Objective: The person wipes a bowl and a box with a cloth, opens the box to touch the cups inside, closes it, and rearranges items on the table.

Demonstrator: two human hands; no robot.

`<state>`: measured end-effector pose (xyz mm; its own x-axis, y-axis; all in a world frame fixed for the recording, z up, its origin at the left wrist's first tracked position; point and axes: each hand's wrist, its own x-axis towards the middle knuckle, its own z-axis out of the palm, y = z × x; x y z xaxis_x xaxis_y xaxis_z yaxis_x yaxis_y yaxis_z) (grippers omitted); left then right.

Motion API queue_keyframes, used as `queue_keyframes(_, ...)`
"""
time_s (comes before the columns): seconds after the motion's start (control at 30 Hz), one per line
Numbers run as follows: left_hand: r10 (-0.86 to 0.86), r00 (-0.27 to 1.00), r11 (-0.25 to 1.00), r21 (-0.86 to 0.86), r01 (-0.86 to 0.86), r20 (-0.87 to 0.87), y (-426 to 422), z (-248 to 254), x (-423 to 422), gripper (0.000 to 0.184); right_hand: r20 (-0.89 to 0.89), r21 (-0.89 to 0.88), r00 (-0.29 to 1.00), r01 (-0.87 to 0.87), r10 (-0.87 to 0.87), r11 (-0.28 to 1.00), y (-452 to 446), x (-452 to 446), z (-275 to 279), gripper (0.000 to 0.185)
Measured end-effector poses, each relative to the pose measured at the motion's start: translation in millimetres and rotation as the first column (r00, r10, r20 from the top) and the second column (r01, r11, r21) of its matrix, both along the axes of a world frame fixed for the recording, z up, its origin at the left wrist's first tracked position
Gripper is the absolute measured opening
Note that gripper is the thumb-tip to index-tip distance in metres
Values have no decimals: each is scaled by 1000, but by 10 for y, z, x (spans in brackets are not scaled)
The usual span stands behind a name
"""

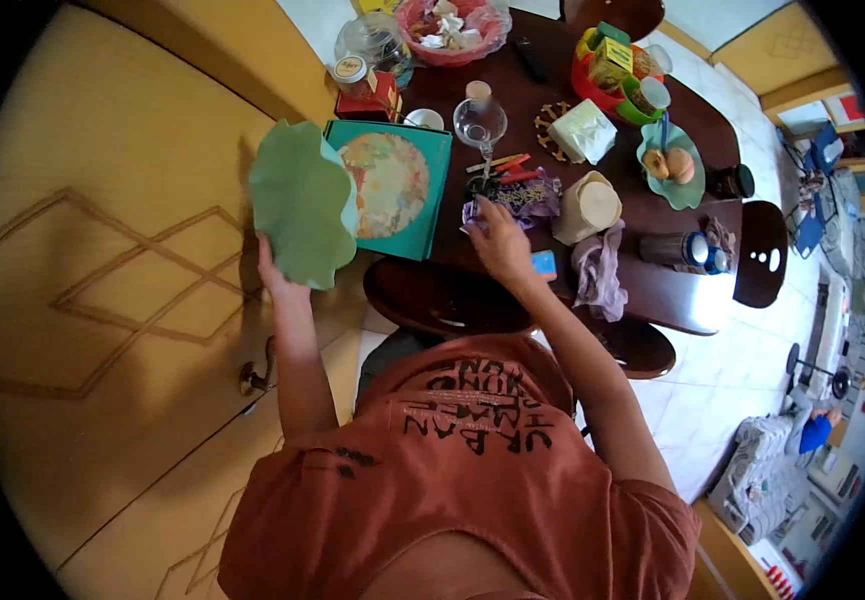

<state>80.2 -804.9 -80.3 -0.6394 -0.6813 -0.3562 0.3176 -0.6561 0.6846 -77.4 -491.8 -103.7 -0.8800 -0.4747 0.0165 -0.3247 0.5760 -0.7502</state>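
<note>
My left hand point(276, 277) grips the lower edge of a green wavy-rimmed dish point(303, 205), which is tilted up beside a teal box point(438, 190) with a round picture on its lid. Over the near side of the table, my right hand point(503, 240) has its fingers drawn together at the purple packet point(536, 198); what they pinch is too small to make out. Red sticks point(515, 167) and a glass cup point(480, 122) are just beyond those fingers. A blue card point(544, 265) lies beside the right wrist.
The dark table point(688, 300) also bears a paper-lined container point(590, 207), a crumpled cloth point(601, 275), a metal flask point(673, 248), a green fruit dish point(688, 190) and a red basket point(453, 50). Chairs point(448, 298) stand around it. A wooden door point(103, 250) is at left.
</note>
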Motion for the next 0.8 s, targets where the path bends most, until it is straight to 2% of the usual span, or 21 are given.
queue_keyframes(0.03,5,1000,1000,27,-5,0,-2,-46,70,58,-3,-12,1000,-21,21,1000,-209,-44,-11,56)
queue_keyframes(0.07,11,1000,999,53,-11,1,-11,-55,132,56,47,56,998,-32,29,998,-403,-68,-18,64)
queue_keyframes(0.13,33,999,999,8,-33,38,56,-6,178,56,9,-40,1000,-24,24,999,-696,-83,-152,71)
queue_keyframes(0.2,58,996,998,-29,-56,74,34,-11,192,55,-42,-29,999,7,-9,1000,-865,-33,-187,73)
queue_keyframes(0.27,34,993,998,47,-40,111,-19,-84,229,56,-88,-12,995,41,-42,999,-944,-7,-188,76)
queue_keyframes(0.33,18,994,999,47,-23,106,-112,-232,247,56,-111,-1,992,65,-65,998,-987,-5,-212,80)
queue_keyframes(0.37,-1,995,999,46,-3,97,-155,-302,257,57,-106,2,992,62,-61,998,-1010,-1,-236,80)
queue_keyframes(0.43,-13,992,999,50,7,124,-160,-287,225,58,-219,27,972,94,-86,995,-1052,13,-287,82)
queue_keyframes(0.57,-38,972,999,10,36,231,-136,-242,156,59,-165,27,978,134,-128,991,-1127,63,-331,83)
queue_keyframes(0.67,-72,962,997,17,70,263,-116,-162,99,58,-167,72,978,137,-124,988,-1122,73,-228,82)
queue_keyframes(0.77,-96,952,995,6,98,289,-99,-117,69,58,-90,151,987,149,-137,977,-1125,70,-129,81)
queue_keyframes(0.8,-101,953,995,6,103,286,-114,-122,67,58,-234,240,970,118,-60,964,-1119,38,-117,81)
